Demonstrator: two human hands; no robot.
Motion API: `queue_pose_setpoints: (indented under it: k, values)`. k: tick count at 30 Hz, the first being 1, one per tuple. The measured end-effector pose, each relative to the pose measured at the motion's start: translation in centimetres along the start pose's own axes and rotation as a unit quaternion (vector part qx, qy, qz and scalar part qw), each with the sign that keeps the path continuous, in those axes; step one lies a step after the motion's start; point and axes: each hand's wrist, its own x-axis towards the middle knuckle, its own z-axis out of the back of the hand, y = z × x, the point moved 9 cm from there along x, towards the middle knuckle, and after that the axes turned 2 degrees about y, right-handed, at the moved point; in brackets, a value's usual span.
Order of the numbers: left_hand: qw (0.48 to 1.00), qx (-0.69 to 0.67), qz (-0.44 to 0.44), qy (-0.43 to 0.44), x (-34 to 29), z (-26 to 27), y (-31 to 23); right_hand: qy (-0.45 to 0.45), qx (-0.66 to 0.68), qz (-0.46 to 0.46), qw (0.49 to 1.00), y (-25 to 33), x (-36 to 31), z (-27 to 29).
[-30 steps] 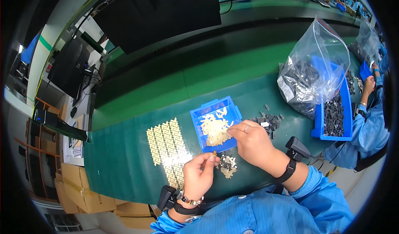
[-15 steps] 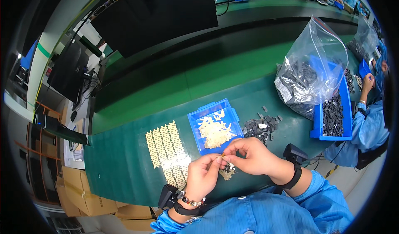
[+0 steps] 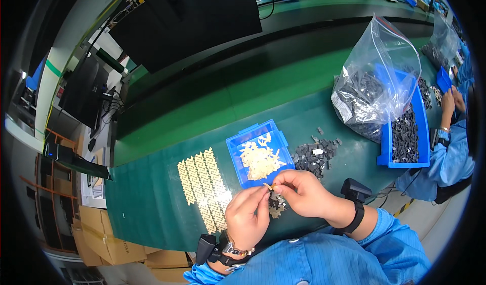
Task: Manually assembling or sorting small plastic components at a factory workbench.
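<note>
Right hand (image 3: 306, 194) has moved off blue tray (image 3: 235, 159) to left hand (image 3: 247, 218); right pinches tiny yellowish piece (image 3: 268, 186) by tray's near edge, left's grip unclear; loose pinch could drop it onto mixed pile (image 3: 277, 204).

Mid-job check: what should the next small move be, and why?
Probably tilt the small pale piece slightly into clearer view: the left hand and right hand meet at it, near the blue tray, and their fingers partly hide it.

small, slim cream-yellow piece (image 3: 268, 186) | pinched at left fingers (image 3: 249, 199) and right fingers (image 3: 293, 179) | tilted toward 10 o'clock | 5 o'clock of view centre
</note>
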Motion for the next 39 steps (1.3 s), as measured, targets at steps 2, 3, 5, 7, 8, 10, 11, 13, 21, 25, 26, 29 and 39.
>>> queue_pose_setpoints:
  k: [2,3,5,7,8,10,11,13,21,25,26,29,39]
  values:
    - [1.000,0.002,-0.001,0.009,0.0,-0.1,-0.2,0.001,-0.007,0.025,1.000,0.7,-0.1,-0.2]
    - [1.000,0.004,-0.001,0.018,0.0,-0.2,-0.3,0.003,-0.014,0.049,0.999,1.3,-0.2,-0.3]
    - [1.000,0.008,-0.005,0.022,0.0,-0.2,-0.5,0.005,-0.020,0.047,0.999,1.9,-0.4,-0.3]
    - [1.000,0.012,-0.008,0.026,0.1,-0.2,-0.8,0.007,-0.026,0.046,0.999,2.3,-0.4,-0.2]
    - [0.999,-0.003,0.016,0.039,0.1,-0.3,-0.5,0.010,-0.034,0.050,0.998,2.4,-0.5,-0.2]
    - [0.998,-0.017,0.040,0.052,0.1,-0.4,-0.1,0.011,-0.041,0.054,0.998,2.5,-0.5,-0.2]
    - [0.997,-0.029,0.050,0.056,0.1,-0.5,0.1,0.012,-0.043,0.059,0.997,2.5,-0.5,-0.2]
    - [0.996,-0.040,0.060,0.061,0.1,-0.6,0.2,0.012,-0.043,0.065,0.997,2.5,-0.6,-0.2]
    - [0.972,-0.099,0.189,0.102,-0.1,-1.9,3.6,0.008,-0.039,0.053,0.998,1.6,-0.8,0.3]
    - [0.996,0.071,0.052,0.032,2.2,-1.2,4.0,-0.019,-0.058,0.069,0.996,1.3,-1.5,1.6]
    - [0.996,0.071,0.050,0.033,2.6,-1.2,4.5,-0.041,-0.059,0.073,0.995,1.2,-1.8,2.1]
    - [0.977,0.207,-0.049,0.033,3.5,-1.4,4.1,-0.059,-0.063,0.067,0.994,1.5,-2.2,3.0]
    - [0.996,0.080,0.010,0.031,2.4,-2.0,2.4,-0.158,-0.187,0.211,0.946,3.1,-3.8,4.7]
